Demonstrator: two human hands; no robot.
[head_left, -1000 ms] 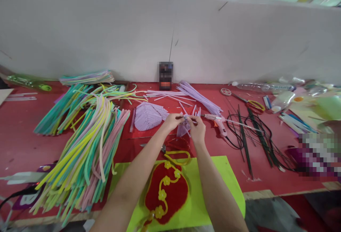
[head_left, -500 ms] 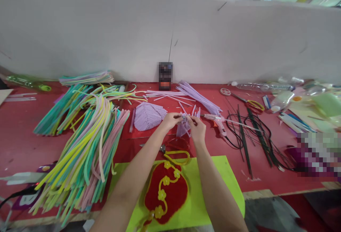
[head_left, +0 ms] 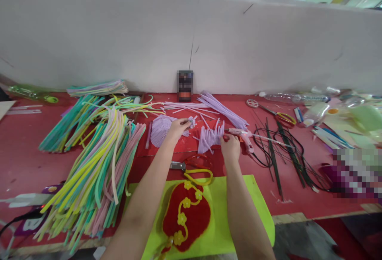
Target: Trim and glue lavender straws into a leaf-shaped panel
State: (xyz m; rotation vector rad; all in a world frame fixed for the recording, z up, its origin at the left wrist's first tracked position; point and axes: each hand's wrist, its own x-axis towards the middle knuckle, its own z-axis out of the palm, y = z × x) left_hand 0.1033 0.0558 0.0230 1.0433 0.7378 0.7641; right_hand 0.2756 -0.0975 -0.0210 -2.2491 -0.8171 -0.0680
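Note:
My left hand (head_left: 180, 126) pinches a small lilac pipe-cleaner piece (head_left: 192, 122) between thumb and fingertips. Below and left of it lies a leaf shape (head_left: 161, 130) built from lilac pipe cleaners, partly covered by the hand. At the right edge of a pile of short lilac pipe-cleaner lengths (head_left: 207, 138), my right hand (head_left: 230, 146) has its fingers curled together; what they hold, if anything, is too small to make out. Just beyond the right hand rests a pink glue gun (head_left: 244, 136), its nozzle pointing left.
Scissors with yellow handles (head_left: 198, 176) lie between my forearms. A yellow-green mat (head_left: 244, 216) carries a red piece with yellow flowers (head_left: 193, 228). Colourful pipe cleaners (head_left: 92, 168) heap up at left. Dark stems (head_left: 273, 160), a cable and more scissors (head_left: 283, 118) lie at right.
My hands, together over the short lilac lengths before, have separated. The left moved left and up with the small lilac piece; the right moved right and down to the pile's edge.

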